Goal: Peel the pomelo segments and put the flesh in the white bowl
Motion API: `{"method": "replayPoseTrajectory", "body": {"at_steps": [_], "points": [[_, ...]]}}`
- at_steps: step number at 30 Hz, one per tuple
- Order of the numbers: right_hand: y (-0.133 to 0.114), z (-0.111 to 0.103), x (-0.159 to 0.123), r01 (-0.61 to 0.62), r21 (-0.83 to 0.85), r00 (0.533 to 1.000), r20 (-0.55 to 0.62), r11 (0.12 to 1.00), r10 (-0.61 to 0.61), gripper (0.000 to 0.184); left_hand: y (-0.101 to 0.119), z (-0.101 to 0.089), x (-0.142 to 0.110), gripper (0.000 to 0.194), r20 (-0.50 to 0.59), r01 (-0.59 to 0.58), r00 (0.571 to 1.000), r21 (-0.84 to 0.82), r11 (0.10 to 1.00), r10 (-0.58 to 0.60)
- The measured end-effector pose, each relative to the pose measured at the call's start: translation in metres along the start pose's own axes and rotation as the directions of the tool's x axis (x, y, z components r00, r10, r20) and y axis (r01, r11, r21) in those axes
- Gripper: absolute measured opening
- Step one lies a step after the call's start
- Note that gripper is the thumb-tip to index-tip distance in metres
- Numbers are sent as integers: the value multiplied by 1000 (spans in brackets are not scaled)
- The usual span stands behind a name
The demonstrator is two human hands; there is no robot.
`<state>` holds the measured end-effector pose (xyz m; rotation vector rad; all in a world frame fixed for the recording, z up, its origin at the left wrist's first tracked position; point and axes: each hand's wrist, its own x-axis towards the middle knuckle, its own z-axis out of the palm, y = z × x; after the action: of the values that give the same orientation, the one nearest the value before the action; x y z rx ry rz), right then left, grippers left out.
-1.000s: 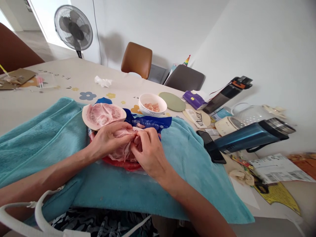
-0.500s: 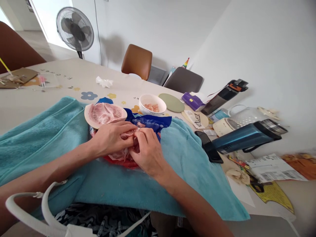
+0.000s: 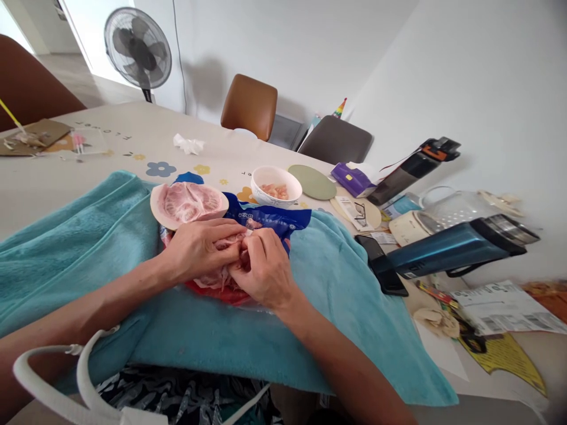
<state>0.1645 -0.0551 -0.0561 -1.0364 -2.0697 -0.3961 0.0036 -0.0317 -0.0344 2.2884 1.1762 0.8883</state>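
Note:
Pink pomelo flesh (image 3: pixel 212 277) lies low over the towel, partly covered by my hands. My left hand (image 3: pixel 201 248) is closed, its thumb and fingers pinching a pomelo piece from the left. From the right, my right hand (image 3: pixel 263 265) pinches the same flesh, fingertips close to the left ones; the exact grip point is hidden. A pomelo half (image 3: pixel 190 205) with thick pale rind sits cut face up just beyond my left hand. Beneath is a blue and red plastic bag (image 3: pixel 279 217). Behind it stands a white bowl (image 3: pixel 275 199) holding peeled pomelo pieces (image 3: pixel 274 190).
A turquoise towel (image 3: pixel 328 301) covers the near table. On the right are a phone (image 3: pixel 383 268), a blue bottle (image 3: pixel 452 251), a dark bottle (image 3: pixel 411 174), glasses (image 3: pixel 361 214) and a purple tissue pack (image 3: pixel 352 179). A green round mat (image 3: pixel 312 182) lies beside the bowl. Crumpled tissue (image 3: pixel 188 144) lies further back.
My left hand has moved slightly right and lower over the flesh, covering more of it. Both hands keep pinching, fingertips close together. The view shifts slightly; the bowl and pomelo half stay put.

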Motion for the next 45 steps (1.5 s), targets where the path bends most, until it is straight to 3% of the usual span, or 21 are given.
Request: {"method": "replayPoseTrajectory", "body": {"at_steps": [12, 18, 25, 31, 35, 39, 45], "points": [[-5, -2, -3, 15, -19, 1000, -23, 1000, -15, 9, -1, 0, 2, 26, -9, -11, 1000, -13, 1000, 11], [-6, -1, -3, 5, -8, 998, -57, 1000, -6, 8, 1, -1, 3, 26, -4, 71, 997, -45, 996, -71], [-9, -2, -1, -57, -16, 998, -13, 998, 57, 7, 4, -3, 2, 26, 8, 71, 997, -75, 995, -71], [-13, -3, 2, -150, -10, 988, 16, 989, 151, 12, -2, 0, -6, 27, -64, 73, 995, -67, 995, -78], [-17, -4, 10, -138, -14, 990, -19, 990, 138, 15, -1, 1, -12, 29, -172, 139, 973, -108, 984, -156], [-15, -1, 16, -100, -3, 994, -48, 995, 100, 11, 0, 3, -14, 35, -264, 170, 949, -28, 985, -172], [-4, 3, 13, -67, 68, 996, 64, 995, 63, 12, 2, 2, -9, 43, -151, 199, 974, 194, 961, -171]]}}
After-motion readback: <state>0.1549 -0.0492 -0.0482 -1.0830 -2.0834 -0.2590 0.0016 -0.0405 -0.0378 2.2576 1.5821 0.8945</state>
